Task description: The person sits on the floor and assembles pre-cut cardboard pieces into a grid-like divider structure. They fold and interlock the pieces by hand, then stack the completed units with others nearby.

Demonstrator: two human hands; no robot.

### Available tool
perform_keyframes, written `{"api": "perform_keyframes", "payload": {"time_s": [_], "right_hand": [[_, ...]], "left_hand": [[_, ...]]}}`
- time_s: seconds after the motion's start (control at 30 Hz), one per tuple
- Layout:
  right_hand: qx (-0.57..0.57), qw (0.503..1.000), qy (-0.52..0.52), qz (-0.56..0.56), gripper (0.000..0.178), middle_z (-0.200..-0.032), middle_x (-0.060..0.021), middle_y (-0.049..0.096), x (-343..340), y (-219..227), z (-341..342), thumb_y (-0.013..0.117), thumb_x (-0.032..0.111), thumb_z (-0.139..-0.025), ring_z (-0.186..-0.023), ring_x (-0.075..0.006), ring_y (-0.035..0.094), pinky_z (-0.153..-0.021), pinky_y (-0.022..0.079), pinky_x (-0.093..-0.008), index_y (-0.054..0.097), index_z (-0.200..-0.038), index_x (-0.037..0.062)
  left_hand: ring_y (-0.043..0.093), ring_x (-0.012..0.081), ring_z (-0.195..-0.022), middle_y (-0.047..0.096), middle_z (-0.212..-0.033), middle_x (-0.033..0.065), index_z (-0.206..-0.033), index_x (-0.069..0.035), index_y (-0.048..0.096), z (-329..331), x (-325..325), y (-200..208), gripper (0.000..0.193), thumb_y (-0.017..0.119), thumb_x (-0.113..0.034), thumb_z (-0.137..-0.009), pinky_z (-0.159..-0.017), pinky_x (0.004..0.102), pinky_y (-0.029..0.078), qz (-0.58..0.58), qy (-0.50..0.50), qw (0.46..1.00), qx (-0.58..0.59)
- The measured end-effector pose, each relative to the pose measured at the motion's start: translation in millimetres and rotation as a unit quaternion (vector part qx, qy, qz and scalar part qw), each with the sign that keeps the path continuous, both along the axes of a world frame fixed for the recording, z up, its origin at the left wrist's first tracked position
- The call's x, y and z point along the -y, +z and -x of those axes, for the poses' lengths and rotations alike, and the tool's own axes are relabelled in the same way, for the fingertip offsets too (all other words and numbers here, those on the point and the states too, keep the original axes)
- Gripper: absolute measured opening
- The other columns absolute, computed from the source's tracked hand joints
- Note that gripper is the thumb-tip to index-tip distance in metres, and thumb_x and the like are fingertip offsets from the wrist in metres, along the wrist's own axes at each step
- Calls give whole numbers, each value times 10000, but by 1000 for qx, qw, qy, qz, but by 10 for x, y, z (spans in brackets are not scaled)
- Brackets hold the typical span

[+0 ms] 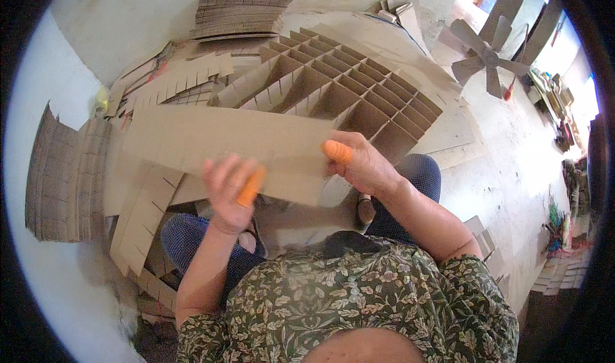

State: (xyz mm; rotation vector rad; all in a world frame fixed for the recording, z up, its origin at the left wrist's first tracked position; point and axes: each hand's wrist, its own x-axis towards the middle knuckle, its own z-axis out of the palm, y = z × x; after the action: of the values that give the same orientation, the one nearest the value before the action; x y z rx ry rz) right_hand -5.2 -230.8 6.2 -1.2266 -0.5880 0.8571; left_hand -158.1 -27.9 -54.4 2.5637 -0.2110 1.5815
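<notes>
A long plain cardboard sheet (218, 132) stretches across in front of me. My right hand (362, 161) grips its right end, thumb on top and fingers underneath. Over the sheet's near edge is my left hand (232, 193), slightly blurred, its fingers stretched out and nothing seen held in them; whether it touches the sheet I cannot tell. Both thumbs wear ribbed orange covers. Just beyond the sheet lies a cardboard divider grid (371, 97) of interlocked strips, its near left part partly hidden by the sheet.
Slotted cardboard strips lie in stacks at the far wall (243, 8), at the left wall (67, 174) and left of the grid (176, 84). Loose slotted pieces (144, 219) rest by my left knee. A fan (490, 59) stands at the far right.
</notes>
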Motion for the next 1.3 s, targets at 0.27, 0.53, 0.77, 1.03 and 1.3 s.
{"api": "perform_keyframes", "payload": {"time_s": [0.27, 0.53, 0.77, 1.03, 1.3], "right_hand": [[156, 935, -313, -53, 226, -957, -58, 683, 528, 159, -157, 645, 129, -876, -810, -144, 621, -725, 506, -309, 662, -1052, -11], [262, 861, -434, -28, 197, -956, -40, 675, 1186, -181, -583, 610, 62, -889, -862, -118, 590, -775, 481, -275, 668, -1056, -25], [241, 895, -373, -35, 183, -918, -17, 669, 1231, -393, -722, 620, 60, -888, -824, -92, 562, -730, 471, -240, 666, -1035, -38], [317, 866, -386, -2, 130, -837, 11, 653, 1090, -376, -654, 627, 38, -870, -779, -65, 539, -685, 463, -233, 669, -985, -7], [416, 823, -386, 20, 94, -789, -1, 643, 931, -334, -627, 618, 9, -864, -756, -57, 527, -665, 451, -224, 656, -947, -15]], "left_hand": [[478, 308, -1179, 593, -1196, 90, -1095, 1, 630, -275, 107, -174, 319, 696, -64, -789, -1037, 435, 343, 141, -6, 989, -34], [599, 296, -975, 612, -1110, 134, -1039, 22, 635, -385, 69, -432, 218, 643, 20, -821, -839, 337, 489, 193, -77, 970, -124], [630, 283, -913, 645, -1046, 150, -1031, 13, 639, -440, 72, -492, 186, 615, 15, -847, -820, 316, 492, 233, -104, 954, -160], [639, 275, -894, 658, -1014, 150, -1037, 12, 637, -475, 64, -575, 183, 603, 17, -858, -784, 305, 492, 262, -113, 939, -194], [646, 269, -889, 664, -999, 147, -1024, 3, 641, -477, 42, -624, 179, 613, 23, -849, -775, 307, 498, 269, -124, 934, -199]]}}
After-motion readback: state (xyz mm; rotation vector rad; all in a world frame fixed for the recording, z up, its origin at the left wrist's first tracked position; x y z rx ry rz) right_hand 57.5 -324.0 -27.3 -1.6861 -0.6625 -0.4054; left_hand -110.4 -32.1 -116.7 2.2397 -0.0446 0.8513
